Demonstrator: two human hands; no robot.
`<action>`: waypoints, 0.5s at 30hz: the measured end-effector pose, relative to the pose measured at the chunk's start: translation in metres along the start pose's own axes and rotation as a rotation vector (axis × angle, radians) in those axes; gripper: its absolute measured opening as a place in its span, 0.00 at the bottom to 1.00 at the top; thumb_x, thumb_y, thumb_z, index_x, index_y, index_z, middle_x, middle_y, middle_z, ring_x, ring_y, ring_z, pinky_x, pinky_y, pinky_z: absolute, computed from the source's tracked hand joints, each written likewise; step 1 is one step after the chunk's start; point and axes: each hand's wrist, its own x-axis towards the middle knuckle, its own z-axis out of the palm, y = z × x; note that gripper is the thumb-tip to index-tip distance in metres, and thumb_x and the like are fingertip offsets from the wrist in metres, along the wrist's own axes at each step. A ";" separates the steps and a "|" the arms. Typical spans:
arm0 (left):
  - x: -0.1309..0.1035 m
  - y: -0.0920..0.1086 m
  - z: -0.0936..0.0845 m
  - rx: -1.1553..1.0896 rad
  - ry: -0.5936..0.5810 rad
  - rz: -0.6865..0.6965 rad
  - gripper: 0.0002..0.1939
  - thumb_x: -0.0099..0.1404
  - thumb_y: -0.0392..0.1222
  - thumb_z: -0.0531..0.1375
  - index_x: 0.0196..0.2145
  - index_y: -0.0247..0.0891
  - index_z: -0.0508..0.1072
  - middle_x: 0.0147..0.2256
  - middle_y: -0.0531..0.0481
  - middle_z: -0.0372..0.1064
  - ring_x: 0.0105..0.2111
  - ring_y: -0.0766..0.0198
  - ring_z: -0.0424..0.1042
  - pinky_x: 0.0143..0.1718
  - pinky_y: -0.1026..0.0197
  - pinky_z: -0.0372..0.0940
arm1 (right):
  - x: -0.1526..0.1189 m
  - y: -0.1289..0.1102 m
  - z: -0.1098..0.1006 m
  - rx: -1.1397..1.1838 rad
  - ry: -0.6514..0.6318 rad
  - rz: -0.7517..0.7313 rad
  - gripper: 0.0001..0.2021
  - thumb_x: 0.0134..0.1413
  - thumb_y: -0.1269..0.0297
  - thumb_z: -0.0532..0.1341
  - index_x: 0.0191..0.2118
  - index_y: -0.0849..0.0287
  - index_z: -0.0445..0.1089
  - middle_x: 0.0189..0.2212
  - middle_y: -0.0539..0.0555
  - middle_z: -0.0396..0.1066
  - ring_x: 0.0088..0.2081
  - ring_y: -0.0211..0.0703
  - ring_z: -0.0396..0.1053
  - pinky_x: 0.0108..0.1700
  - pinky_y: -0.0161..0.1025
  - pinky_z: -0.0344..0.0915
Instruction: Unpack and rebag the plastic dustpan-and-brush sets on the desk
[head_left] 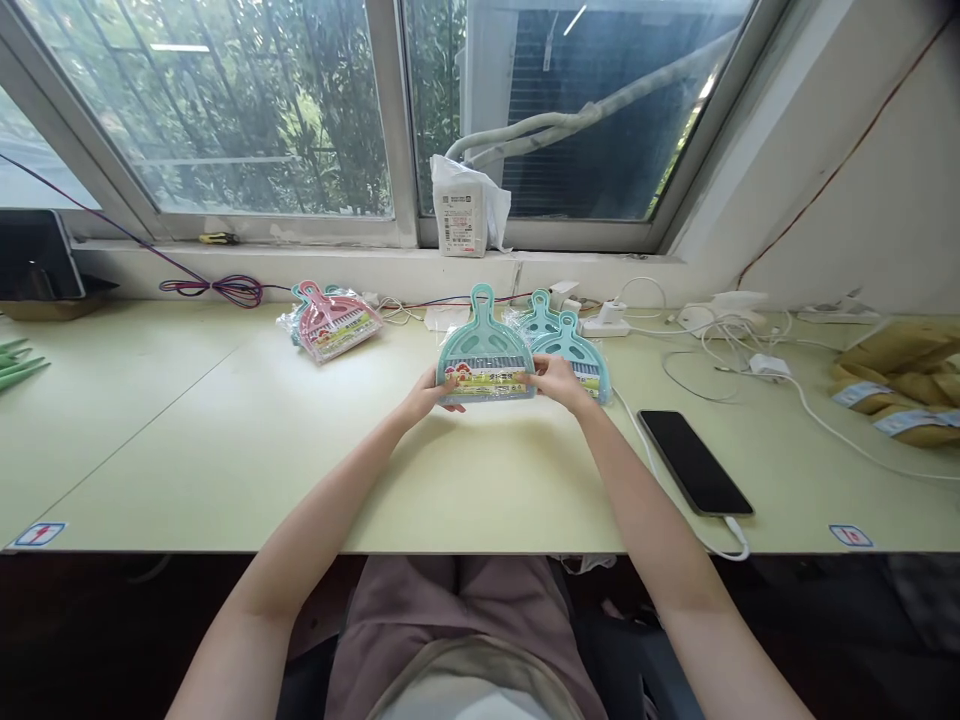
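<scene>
Between my two hands a teal mini dustpan-and-brush set [486, 345] is held upright, its handle pointing up. It has clear wrapping and a printed label across the lower part. My left hand [429, 394] grips its lower left corner, thumb on the front and fingertips showing beneath. On the lower right edge my right hand [556, 380] is closed, thumb over the label. Just behind that hand lies another teal dustpan set [576, 350], partly covered by it. A third teal set [539, 314] shows further back.
To the left lie wrapped pink dustpan sets [337, 325] with teal behind. A phone [696, 462] on a white cable is at the right. Chargers and cables [607, 318] run along the wall. Brown packages [900, 385] sit far right, green pieces [21, 362] far left.
</scene>
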 end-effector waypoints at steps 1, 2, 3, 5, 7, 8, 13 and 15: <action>-0.001 0.002 0.004 -0.002 -0.021 0.000 0.32 0.56 0.60 0.64 0.48 0.34 0.62 0.42 0.39 0.75 0.25 0.58 0.77 0.24 0.61 0.68 | -0.001 -0.003 -0.008 -0.008 -0.019 0.005 0.16 0.40 0.51 0.68 0.30 0.60 0.76 0.24 0.51 0.72 0.23 0.37 0.64 0.24 0.35 0.63; -0.002 0.004 0.009 -0.002 -0.042 0.001 0.32 0.56 0.59 0.64 0.49 0.35 0.62 0.43 0.38 0.75 0.26 0.58 0.77 0.25 0.61 0.68 | -0.002 -0.005 -0.017 -0.025 -0.049 0.010 0.17 0.39 0.52 0.68 0.31 0.61 0.77 0.24 0.52 0.72 0.23 0.37 0.64 0.24 0.34 0.63; -0.004 0.005 0.014 0.003 -0.061 0.002 0.32 0.57 0.59 0.64 0.50 0.35 0.62 0.44 0.38 0.75 0.27 0.58 0.77 0.26 0.61 0.68 | -0.004 -0.006 -0.026 -0.049 -0.074 0.019 0.17 0.38 0.52 0.69 0.32 0.61 0.77 0.25 0.52 0.73 0.23 0.36 0.64 0.24 0.34 0.62; -0.005 0.003 0.024 0.025 -0.107 -0.002 0.32 0.58 0.59 0.63 0.52 0.36 0.62 0.46 0.39 0.74 0.30 0.59 0.78 0.28 0.62 0.68 | -0.008 -0.003 -0.048 -0.063 -0.146 0.057 0.19 0.37 0.52 0.70 0.33 0.63 0.77 0.26 0.52 0.73 0.23 0.35 0.63 0.24 0.34 0.62; -0.006 -0.003 0.032 0.044 -0.154 -0.033 0.31 0.60 0.61 0.60 0.52 0.37 0.62 0.44 0.39 0.75 0.33 0.58 0.78 0.31 0.61 0.68 | -0.013 0.008 -0.071 -0.072 -0.272 0.123 0.20 0.36 0.51 0.71 0.33 0.63 0.77 0.25 0.53 0.73 0.23 0.35 0.63 0.24 0.33 0.61; -0.006 -0.007 0.034 0.048 -0.170 -0.053 0.30 0.61 0.62 0.59 0.52 0.37 0.62 0.44 0.39 0.75 0.33 0.58 0.78 0.31 0.61 0.68 | -0.015 0.016 -0.081 -0.087 -0.331 0.174 0.21 0.34 0.51 0.72 0.32 0.64 0.77 0.25 0.53 0.73 0.24 0.35 0.64 0.23 0.33 0.60; 0.000 -0.017 0.029 0.072 -0.057 -0.059 0.27 0.64 0.62 0.55 0.50 0.38 0.65 0.42 0.40 0.76 0.31 0.62 0.77 0.30 0.63 0.66 | -0.014 0.060 -0.109 -0.309 -0.098 0.439 0.21 0.35 0.54 0.72 0.36 0.63 0.77 0.29 0.56 0.76 0.28 0.42 0.70 0.30 0.36 0.65; 0.003 -0.018 0.023 0.087 0.000 -0.046 0.25 0.64 0.61 0.54 0.47 0.37 0.67 0.41 0.40 0.76 0.30 0.63 0.77 0.29 0.64 0.65 | -0.011 0.069 -0.107 -0.489 0.074 0.497 0.19 0.42 0.56 0.70 0.38 0.64 0.77 0.31 0.59 0.76 0.32 0.47 0.72 0.37 0.40 0.67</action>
